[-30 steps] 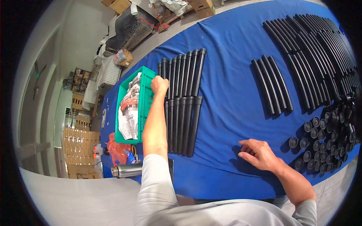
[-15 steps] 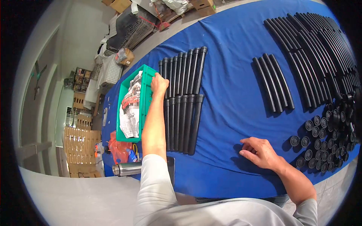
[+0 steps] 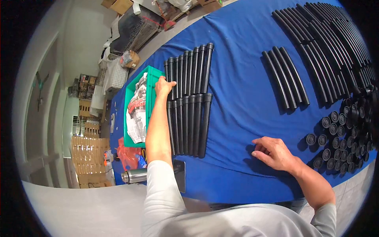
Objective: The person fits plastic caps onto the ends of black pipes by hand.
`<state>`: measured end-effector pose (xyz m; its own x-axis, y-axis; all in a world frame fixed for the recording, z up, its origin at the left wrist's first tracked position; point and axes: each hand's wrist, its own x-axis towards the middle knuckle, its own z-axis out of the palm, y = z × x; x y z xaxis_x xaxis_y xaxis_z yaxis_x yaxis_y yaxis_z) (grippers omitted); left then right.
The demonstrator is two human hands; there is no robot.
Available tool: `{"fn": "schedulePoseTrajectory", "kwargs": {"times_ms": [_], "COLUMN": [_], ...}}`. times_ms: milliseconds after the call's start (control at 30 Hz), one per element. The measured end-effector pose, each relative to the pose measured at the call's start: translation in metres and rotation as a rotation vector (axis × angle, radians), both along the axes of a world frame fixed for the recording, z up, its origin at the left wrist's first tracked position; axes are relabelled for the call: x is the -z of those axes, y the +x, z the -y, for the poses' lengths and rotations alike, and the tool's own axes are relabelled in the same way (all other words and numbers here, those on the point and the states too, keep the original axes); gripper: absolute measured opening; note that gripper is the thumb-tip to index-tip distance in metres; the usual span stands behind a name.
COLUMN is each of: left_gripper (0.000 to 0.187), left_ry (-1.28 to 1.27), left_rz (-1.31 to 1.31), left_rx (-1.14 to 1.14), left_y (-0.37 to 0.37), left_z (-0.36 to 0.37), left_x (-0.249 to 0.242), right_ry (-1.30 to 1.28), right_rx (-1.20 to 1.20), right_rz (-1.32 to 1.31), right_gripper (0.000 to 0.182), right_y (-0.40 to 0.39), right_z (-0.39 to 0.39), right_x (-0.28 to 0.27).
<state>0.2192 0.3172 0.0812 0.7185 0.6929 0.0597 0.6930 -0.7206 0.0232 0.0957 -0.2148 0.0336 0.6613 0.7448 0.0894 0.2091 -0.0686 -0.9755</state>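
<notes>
My left hand (image 3: 163, 87) reaches forward to the right side of a green plastic crate (image 3: 150, 103), beside the near row of black tubes. Its thumb stands out to the right over a tube; the other fingers are partly hidden against the crate's wall. Crumpled newspaper (image 3: 137, 112) lies in the crate. Two rows of capped black tubes (image 3: 197, 122) lie right of it. My right hand (image 3: 274, 153) hovers or rests over the blue cloth (image 3: 233, 118), fingers loosely bent, thumb apart, holding nothing.
Several uncapped black tubes (image 3: 285, 79) lie to the right, with a larger stack of tubes (image 3: 327, 51) beyond. Round black caps (image 3: 339, 142) are heaped at the right edge. A metal flask (image 3: 134, 176), a red plastic bag (image 3: 127, 153) and a dark phone-like slab (image 3: 180, 175) are near my left arm.
My left hand has shifted slightly at the crate's side, and its thumb now sticks out to the right. The view has turned a little. My right hand keeps nearly the same pose.
</notes>
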Motion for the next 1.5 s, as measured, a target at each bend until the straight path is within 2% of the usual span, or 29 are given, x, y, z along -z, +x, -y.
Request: {"fn": "schedulePoseTrajectory", "kwargs": {"times_ms": [333,467,600,667,767,833,900,967,1000,1067,1133,1167,1267,1300,1333,1400,1467,1500], "left_gripper": [0.079,0.077,0.073,0.063,0.054,0.045,0.045,0.061,0.073,0.082,0.083,0.078,0.063,0.051,0.059,0.058,0.051,0.042], "left_ry": [-0.017,0.002,0.091,0.192,0.12,-0.055,-0.232,-0.285,-0.225,-0.236,-0.311,-0.178,-0.308,-0.252,-0.334,-0.273,-0.291,-0.333], "left_rz": [0.024,0.071,-0.003,0.109,0.337,0.466,0.456,0.435,0.363,0.306,0.25,0.397,0.339,0.376,0.284,0.16,0.222,0.207], "left_rx": [0.008,0.138,0.066,0.123,0.554,0.807,0.969,1.208,1.284,1.339,1.266,1.26,0.913,0.858,0.764,0.656,0.743,0.712], "left_y": [-0.002,0.0,-0.007,-0.008,-0.002,-0.007,-0.018,-0.027,-0.033,-0.037,-0.038,-0.036,-0.041,-0.036,-0.034,-0.033,-0.023,-0.025], "left_z": [-0.008,-0.03,0.006,0.042,0.095,0.173,0.255,0.317,0.343,0.369,0.377,0.379,0.378,0.376,0.371,0.371,0.35,0.353], "left_x": [0.003,0.02,-0.002,-0.013,-0.007,-0.001,0.008,0.025,0.031,0.051,0.059,0.062,0.035,0.03,0.026,0.019,0.049,0.044], "right_ry": [-0.006,0.014,0.004,-0.002,0.011,0.05,0.055,0.049,0.051,0.054,0.093,0.083,0.061,0.06,0.059,0.051,0.049,0.051], "right_rx": [-0.013,-0.008,-0.024,-0.029,-0.052,-0.044,-0.047,-0.058,-0.07,-0.042,-0.004,-0.014,-0.025,-0.026,-0.031,-0.033,-0.032,-0.029], "right_rz": [0.002,0.066,0.064,0.077,0.119,0.165,0.196,0.206,0.211,0.258,0.298,0.291,0.282,0.286,0.291,0.305,0.321,0.324], "right_gripper": [0.033,0.033,0.034,0.033,0.032,0.031,0.031,0.03,0.03,0.029,0.029,0.028,0.028,0.028,0.028,0.027,0.027,0.027], "right_y": [0.0,0.001,0.0,0.0,0.0,0.0,-0.002,-0.002,-0.003,-0.003,-0.005,-0.005,-0.003,-0.003,-0.003,-0.005,-0.004,-0.005], "right_z": [-0.001,0.0,0.002,0.002,0.002,0.002,0.001,0.002,0.002,0.0,-0.001,-0.001,0.001,0.001,0.0,-0.001,0.0,0.0], "right_x": [0.003,0.006,0.006,0.007,0.009,0.012,0.016,0.018,0.019,0.022,0.024,0.022,0.019,0.02,0.021,0.022,0.021,0.021]}}
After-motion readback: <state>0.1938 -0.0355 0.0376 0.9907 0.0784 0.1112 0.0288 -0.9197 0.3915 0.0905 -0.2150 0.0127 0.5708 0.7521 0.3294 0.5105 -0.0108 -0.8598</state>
